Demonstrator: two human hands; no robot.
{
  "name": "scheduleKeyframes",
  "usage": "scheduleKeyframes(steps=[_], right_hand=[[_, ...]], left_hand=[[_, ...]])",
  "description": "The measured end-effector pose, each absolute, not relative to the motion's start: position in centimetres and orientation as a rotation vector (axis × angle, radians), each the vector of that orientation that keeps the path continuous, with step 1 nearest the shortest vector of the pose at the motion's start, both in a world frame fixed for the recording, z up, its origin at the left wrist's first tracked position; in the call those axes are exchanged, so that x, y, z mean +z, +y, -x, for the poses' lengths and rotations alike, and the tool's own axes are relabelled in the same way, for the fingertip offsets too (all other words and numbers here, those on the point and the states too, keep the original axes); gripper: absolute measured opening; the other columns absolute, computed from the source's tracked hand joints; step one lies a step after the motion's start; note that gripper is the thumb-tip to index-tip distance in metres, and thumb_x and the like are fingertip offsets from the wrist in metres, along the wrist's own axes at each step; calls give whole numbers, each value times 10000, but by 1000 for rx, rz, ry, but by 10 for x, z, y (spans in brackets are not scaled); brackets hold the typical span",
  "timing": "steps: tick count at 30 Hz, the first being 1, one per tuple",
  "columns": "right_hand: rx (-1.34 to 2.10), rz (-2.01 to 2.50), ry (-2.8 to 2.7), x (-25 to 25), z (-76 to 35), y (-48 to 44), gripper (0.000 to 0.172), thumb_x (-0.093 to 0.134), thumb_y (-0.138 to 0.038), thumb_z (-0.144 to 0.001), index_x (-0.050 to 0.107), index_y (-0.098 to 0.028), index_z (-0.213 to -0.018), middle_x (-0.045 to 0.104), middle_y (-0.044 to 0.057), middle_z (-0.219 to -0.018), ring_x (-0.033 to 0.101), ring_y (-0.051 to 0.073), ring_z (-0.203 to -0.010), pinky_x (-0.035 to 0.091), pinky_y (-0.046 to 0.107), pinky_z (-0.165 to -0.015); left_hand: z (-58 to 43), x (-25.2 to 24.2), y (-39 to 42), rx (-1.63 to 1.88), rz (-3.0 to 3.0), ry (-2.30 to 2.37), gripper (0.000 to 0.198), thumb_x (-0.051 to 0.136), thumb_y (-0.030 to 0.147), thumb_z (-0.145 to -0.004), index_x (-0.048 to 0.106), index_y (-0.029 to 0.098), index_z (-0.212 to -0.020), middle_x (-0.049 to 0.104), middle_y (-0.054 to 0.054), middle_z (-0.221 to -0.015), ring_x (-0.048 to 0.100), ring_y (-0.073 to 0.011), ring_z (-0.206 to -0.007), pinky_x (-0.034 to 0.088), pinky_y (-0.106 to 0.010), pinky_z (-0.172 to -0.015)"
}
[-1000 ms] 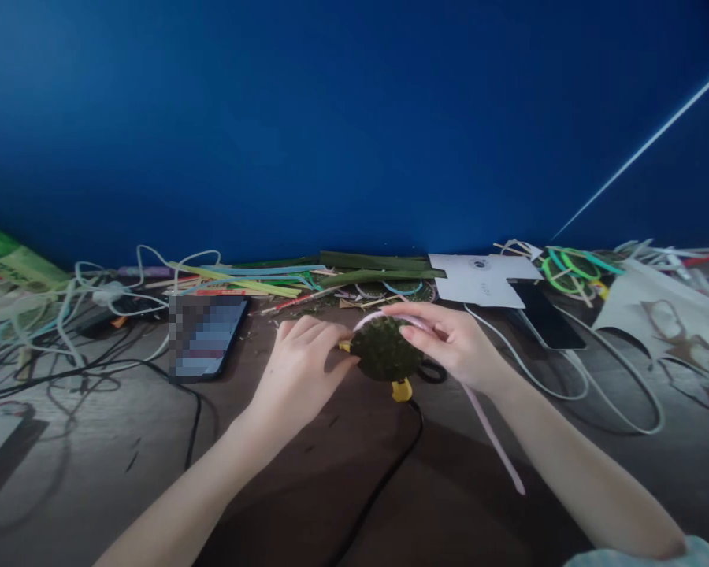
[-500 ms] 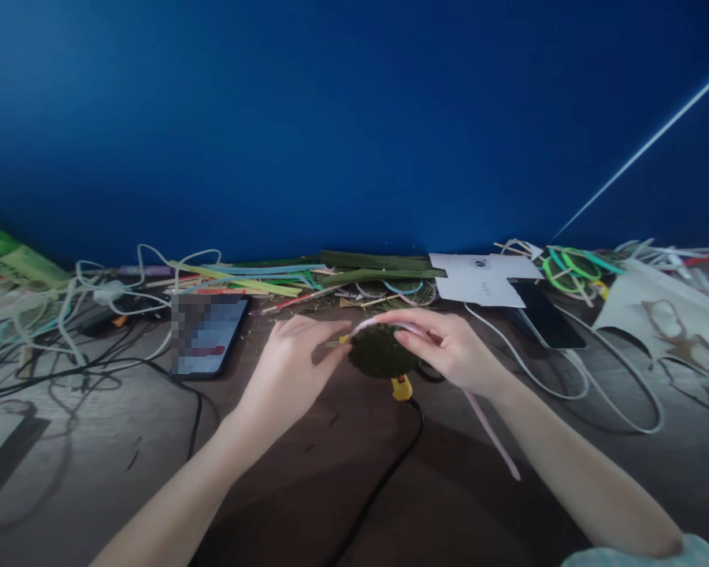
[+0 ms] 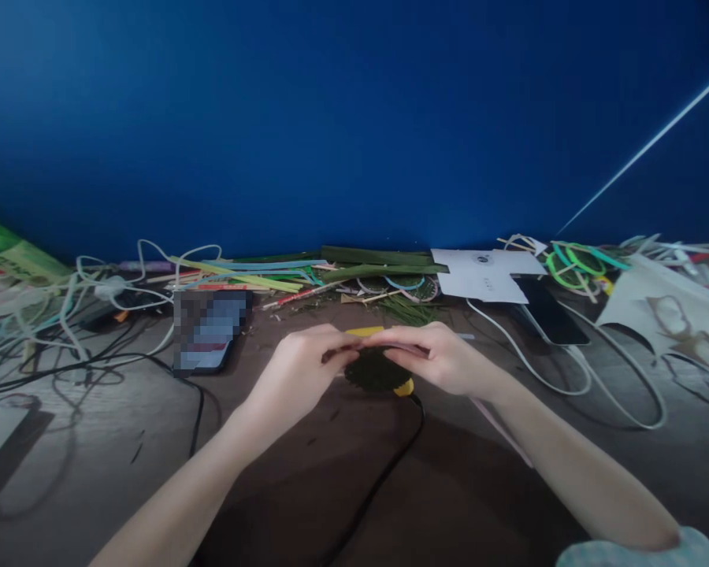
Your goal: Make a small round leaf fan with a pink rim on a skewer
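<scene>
A dark green woven disc [image 3: 373, 373] is held flat above the brown table [image 3: 307, 504], between both hands. My left hand [image 3: 300, 375] pinches its left edge, fingers closed. My right hand [image 3: 438, 358] has its fingers closed over the disc's top right edge and a pale pink strip [image 3: 499, 429] that trails down toward my right forearm. A yellow piece shows at the top of the disc [image 3: 364, 331], and another yellow part [image 3: 404, 387] sits just below it, where a black cable [image 3: 384, 480] ends.
A phone [image 3: 208, 340] lies left of the hands. Coloured strips and green leaves [image 3: 307, 277] are piled along the blue wall. White and black cables [image 3: 83, 331] tangle at the left. White card [image 3: 478, 277], a dark phone [image 3: 548, 313] and white cord [image 3: 614, 394] lie at the right.
The disc has tipped from nearly facing me to flat and edge-on. Both hands have closed in over it, and the pink strip's tail has drawn closer to my right arm.
</scene>
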State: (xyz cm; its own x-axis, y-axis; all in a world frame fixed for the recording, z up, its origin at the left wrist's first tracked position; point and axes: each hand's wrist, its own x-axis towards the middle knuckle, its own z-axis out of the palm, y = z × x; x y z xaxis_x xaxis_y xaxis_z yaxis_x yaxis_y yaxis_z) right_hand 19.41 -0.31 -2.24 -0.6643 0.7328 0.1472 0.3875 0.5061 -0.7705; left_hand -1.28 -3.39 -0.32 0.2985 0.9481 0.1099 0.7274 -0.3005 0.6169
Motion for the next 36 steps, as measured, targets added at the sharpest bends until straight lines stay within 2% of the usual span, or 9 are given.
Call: scheduleKeyframes(steps=[5,12,14,18,21,24,28,32,36], right_hand=[[976,914,-2311,-24,-195,-3,306,466,-239,-869,613,-269,-1136,678,-12,-794,338,64,-439,270,211,-436],[942,897,-2331,-23,-194,-4,311,454,-219,-866,623,-260,-1123,690,-5,-965,418,65,-469,354,204,-479],[930,900,-2338,-22,-193,-4,308,457,-208,-864,628,-256,-1116,692,-9,-953,433,66,-474,359,203,-484],[895,894,-2366,-22,-193,-3,305,459,-209,-871,627,-248,-1121,696,-24,-795,396,65,-426,344,204,-469],[882,860,-2392,-20,-193,-3,312,460,-188,-873,623,-252,-1130,696,-24,-806,427,67,-446,380,203,-524],[898,833,-2415,-18,-193,-4,315,462,-166,-870,624,-246,-1127,697,-18,-859,521,80,-529,421,204,-601],[927,801,-2435,-18,-192,-3,308,452,-151,-872,622,-232,-1115,697,-7,-923,622,114,-738,455,217,-727],[967,789,-2439,-19,-191,-3,288,440,-166,-882,601,-234,-1111,670,6,-1060,626,139,-926,453,245,-833],[1120,830,-2362,-19,-190,-6,253,445,-162,-875,534,-233,-1100,640,14,-1118,614,142,-1008,467,256,-848]], left_hand=[[13,-1,-35,587,-2140,1538,175,556,189,-804,699,236,-892,694,37,-839,629,-141,-795,427,-224,-691],[10,-1,-36,589,-2128,1561,180,546,202,-791,700,224,-882,713,10,-867,647,-168,-773,456,-244,-683],[9,-1,-36,606,-2097,1556,178,544,198,-785,697,222,-874,717,9,-865,653,-171,-767,461,-245,-681],[9,-2,-36,607,-2038,1536,184,540,199,-777,685,224,-887,720,11,-850,660,-168,-754,464,-231,-662],[8,-3,-37,588,-2034,1504,212,515,199,-784,666,236,-929,716,15,-860,656,-161,-763,458,-219,-652],[8,-1,-39,532,-2064,1492,216,482,205,-794,656,230,-920,704,7,-806,643,-156,-715,443,-216,-620],[8,1,-41,444,-2088,1514,188,466,216,-794,649,214,-840,662,10,-699,602,-140,-626,402,-212,-561],[6,1,-40,403,-2079,1528,157,501,287,-798,638,215,-825,662,10,-713,605,-151,-653,389,-215,-556],[3,2,-39,358,-2115,1541,225,449,316,-842,659,234,-845,660,17,-692,583,-141,-588,357,-218,-526]])
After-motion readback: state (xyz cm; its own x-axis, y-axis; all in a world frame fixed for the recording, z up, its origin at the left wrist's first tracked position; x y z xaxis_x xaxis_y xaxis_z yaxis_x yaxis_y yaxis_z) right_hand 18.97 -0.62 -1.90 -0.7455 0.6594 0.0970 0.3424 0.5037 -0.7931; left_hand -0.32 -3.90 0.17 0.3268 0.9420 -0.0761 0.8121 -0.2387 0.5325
